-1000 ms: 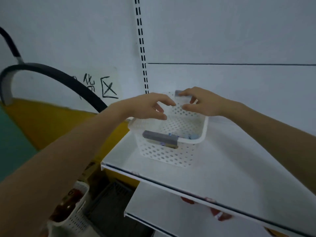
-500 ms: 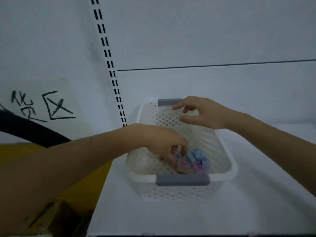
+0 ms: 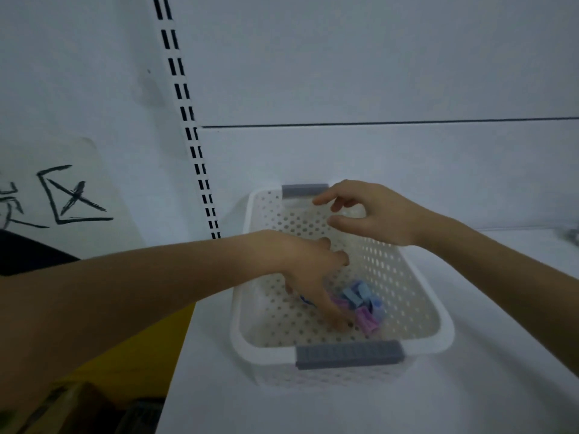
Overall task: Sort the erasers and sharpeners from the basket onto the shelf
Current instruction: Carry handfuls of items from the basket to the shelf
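A white perforated basket [image 3: 239,339] with grey handles stands on the white shelf [image 3: 470,399]. At its near end lies a small heap of blue and pink pieces [image 3: 360,303]; which are erasers and which sharpeners I cannot tell. The left hand [image 3: 300,264] reaches down inside, fingertips at the heap; whether it pinches one is unclear. The right hand [image 3: 376,214] hovers over the far end, loosely curled and holding nothing.

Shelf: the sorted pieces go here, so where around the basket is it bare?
Bare shelf lies right of the basket up to the back wall, and before it to the near edge. Crowded: the basket's front, where the left hand meets pink and blue pieces.
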Available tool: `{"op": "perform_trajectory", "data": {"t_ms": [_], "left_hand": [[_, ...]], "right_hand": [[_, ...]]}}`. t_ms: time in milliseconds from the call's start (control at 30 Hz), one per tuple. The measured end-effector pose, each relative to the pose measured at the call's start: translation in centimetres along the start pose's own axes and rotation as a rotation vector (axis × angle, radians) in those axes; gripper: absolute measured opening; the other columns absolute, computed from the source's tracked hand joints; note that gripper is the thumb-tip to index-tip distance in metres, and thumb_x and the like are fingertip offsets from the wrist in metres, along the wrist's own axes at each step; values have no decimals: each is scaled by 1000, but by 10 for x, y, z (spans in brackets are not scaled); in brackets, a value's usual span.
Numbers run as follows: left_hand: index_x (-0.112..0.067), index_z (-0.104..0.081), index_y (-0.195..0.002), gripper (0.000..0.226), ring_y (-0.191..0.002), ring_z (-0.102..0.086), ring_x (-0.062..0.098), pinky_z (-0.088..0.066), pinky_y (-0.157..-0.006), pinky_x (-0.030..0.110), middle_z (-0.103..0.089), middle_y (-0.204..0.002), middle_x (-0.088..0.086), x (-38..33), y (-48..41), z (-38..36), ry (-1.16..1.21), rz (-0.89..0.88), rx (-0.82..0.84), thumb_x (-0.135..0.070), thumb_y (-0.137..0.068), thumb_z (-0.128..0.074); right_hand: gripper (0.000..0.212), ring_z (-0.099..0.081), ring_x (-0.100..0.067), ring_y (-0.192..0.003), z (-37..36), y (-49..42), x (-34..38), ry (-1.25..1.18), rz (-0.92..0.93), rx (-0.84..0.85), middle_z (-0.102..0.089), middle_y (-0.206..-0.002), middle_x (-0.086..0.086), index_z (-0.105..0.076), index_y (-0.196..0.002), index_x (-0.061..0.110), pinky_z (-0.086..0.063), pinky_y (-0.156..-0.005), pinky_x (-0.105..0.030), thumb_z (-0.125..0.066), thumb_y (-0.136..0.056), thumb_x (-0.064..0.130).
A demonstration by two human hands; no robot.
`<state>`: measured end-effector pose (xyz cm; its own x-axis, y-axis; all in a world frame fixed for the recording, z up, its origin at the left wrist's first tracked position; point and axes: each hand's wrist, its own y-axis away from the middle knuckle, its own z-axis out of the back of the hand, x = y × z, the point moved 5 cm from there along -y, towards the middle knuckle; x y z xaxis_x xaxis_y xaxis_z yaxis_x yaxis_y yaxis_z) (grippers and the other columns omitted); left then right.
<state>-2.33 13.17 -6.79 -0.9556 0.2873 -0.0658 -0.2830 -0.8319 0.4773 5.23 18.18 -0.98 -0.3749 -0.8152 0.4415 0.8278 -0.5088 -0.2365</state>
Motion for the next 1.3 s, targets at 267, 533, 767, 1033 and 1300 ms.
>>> {"op": "perform_trajectory", "data": {"t_ms": [267,533,767,1033,1300], "left_hand": [[-17,-45,-124,49,-98,-50,19,-42,-80,28,-53,-116,8,1,0,9,29,-52,-111,-38,-84,-63],[-16,-53,-112,36,-69,-41,7,-33,-60,17,-43,-76,-12,14,6,21,-42,-9,-133,-30,-81,-68],[-22,-54,-105,30,-75,-50,13,-43,-70,30,-53,-83,-6,58,29,59,16,81,-432,-31,-80,-69],[-22,-55,-104,32,-73,-51,9,-48,-76,34,-58,-89,-2,63,31,52,229,57,-611,-32,-78,-71],[-20,-55,-106,34,-75,-52,12,-48,-76,35,-58,-89,-3,64,31,52,231,55,-625,-31,-79,-71]], "right_hand": [[27,-53,-2,-96,1,2,0,-112,23,-47,-53,-104,18,-57,-115,24,-37,-87,-9,-57,-89,17],[26,-54,-6,-90,12,3,3,37,74,-60,-56,-105,10,-58,-113,19,-40,-80,-10,-59,-88,17],[44,-49,-6,-96,7,9,32,394,-46,599,-51,-107,13,-52,-118,31,-40,-83,-19,-68,-78,38],[55,-49,-18,-94,-54,21,35,713,-30,1008,-54,-117,-1,-49,-123,17,-36,-57,-20,-72,-76,34],[12,-63,-18,-85,-57,-1,39,306,30,769,-60,-95,-1,-62,-97,15,-54,-81,-31,-55,-88,9]]}}
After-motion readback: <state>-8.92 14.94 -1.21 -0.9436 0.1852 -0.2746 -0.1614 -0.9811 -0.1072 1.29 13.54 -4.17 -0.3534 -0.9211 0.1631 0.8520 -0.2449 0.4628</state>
